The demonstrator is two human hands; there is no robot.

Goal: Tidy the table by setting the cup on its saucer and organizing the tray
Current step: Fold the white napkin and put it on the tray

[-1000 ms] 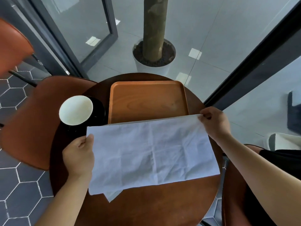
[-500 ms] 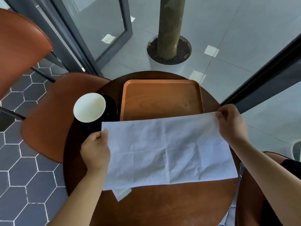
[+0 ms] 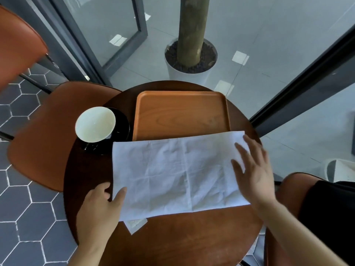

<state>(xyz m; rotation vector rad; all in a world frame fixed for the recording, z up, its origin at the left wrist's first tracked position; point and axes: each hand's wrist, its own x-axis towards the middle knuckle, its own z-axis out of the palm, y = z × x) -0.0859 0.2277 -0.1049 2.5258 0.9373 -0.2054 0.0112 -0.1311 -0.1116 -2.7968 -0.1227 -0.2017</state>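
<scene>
Item: table-tidying, status part done. Cup (image 3: 95, 124), white and empty, stands on the black saucer (image 3: 124, 122) at the left of the round wooden worktop (image 3: 192, 239), just beside the tray (image 3: 182, 116); this step reads as complete. The tray sits at the far side of the worktop, and the part in view carries nothing. Cloth (image 3: 172, 173), white and creased, lies spread flat across the middle of the worktop, its far edge overlapping the near rim of the tray; a small white corner (image 3: 135, 225) pokes out from under its near edge, and whether that is a lower layer or a separate napkin cannot be told. Left grip (image 3: 99, 206): at the near left corner of the cloth, thumb on the hem and fingers on the worktop beside it; whether it pinches the hem or only rests there cannot be told. Right grip (image 3: 253, 169): fingers spread and straight over the right end of the cloth, holding nothing; contact is blurred and uncertain. Outstanding, by judgement: the cloth is not yet folded or placed, so the tray is not yet organized.
</scene>
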